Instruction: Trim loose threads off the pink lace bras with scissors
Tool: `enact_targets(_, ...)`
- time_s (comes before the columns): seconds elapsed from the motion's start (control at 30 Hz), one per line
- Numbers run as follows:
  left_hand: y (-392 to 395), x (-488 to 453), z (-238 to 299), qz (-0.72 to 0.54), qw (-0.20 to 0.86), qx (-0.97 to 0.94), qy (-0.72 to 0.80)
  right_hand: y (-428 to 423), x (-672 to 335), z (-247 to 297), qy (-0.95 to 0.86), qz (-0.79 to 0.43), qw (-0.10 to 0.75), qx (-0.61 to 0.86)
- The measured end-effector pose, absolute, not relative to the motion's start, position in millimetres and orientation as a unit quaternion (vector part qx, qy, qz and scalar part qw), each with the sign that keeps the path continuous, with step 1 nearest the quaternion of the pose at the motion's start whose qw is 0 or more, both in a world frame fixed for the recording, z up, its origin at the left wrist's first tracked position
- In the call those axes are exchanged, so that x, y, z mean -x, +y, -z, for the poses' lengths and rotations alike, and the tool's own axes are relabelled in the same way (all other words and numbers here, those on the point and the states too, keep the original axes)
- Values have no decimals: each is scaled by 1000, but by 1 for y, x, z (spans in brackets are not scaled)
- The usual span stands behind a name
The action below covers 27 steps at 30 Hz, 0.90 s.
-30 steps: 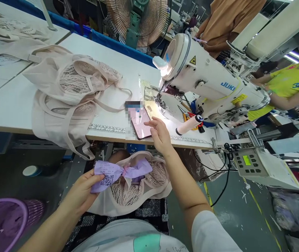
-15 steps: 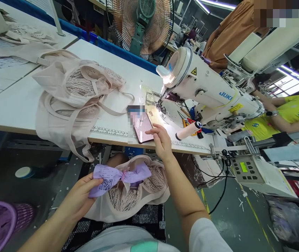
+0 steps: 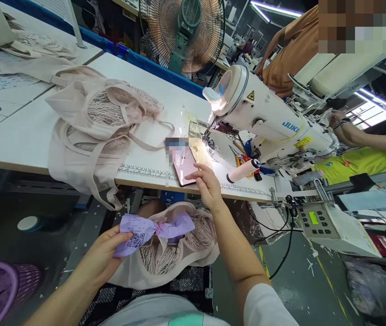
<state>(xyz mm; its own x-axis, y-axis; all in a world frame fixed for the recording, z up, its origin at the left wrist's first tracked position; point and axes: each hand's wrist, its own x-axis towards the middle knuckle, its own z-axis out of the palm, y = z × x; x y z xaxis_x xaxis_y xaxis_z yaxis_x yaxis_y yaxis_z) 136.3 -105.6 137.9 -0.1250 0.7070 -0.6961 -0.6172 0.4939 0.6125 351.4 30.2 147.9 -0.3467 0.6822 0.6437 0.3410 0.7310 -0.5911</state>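
Observation:
My left hand (image 3: pixel 109 246) pinches the left end of a purple paper tag (image 3: pixel 135 234) printed with a QR code. Pink thread or ribbon gathers the tag at its middle, over a beige bra (image 3: pixel 162 265) lying on my lap. My right hand (image 3: pixel 208 184) is at the table's front edge, fingers apart, over the lower right part of a smartphone (image 3: pixel 183 165) with a pink screen. Its fingertips are at the screen; whether they touch I cannot tell. More beige bras (image 3: pixel 87 136) lie heaped on the table to the left, straps hanging over the edge.
A white sewing machine (image 3: pixel 264 108) stands behind the phone, with a thread spool (image 3: pixel 243 170) and scissors (image 3: pixel 238 156) beside it. A control box (image 3: pixel 328 224) hangs at right. A fan (image 3: pixel 182 36) is behind the table. A purple basket (image 3: pixel 12 285) stands lower left. Two people are beyond the machine.
My right index finger has shifted slightly left over the phone. My left hand keeps its hold on the tag. The people behind the machine have changed their arm positions.

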Motion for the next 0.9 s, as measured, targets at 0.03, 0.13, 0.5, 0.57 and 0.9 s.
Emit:
enact_targets(0.03,-105,-137,-139,-501,658,-41,560,30,-352,-148,-809,-180,465,312)
enact_targets(0.13,-104,-138,-140,-502,657,-44,561,30,-352,-149,-814,-183,461,303)
enact_targets(0.5,-104,-136,-139,-509,650,-35,563,43,-347,-151,-776,-178,471,380)
enact_targets(0.57,-102,-136,-139,-507,650,-37,565,45,-347,-150,-774,-174,473,384)
enact_targets(0.9,-99,-141,-138,-502,646,-39,574,44,-348,-149,-786,-177,456,379)
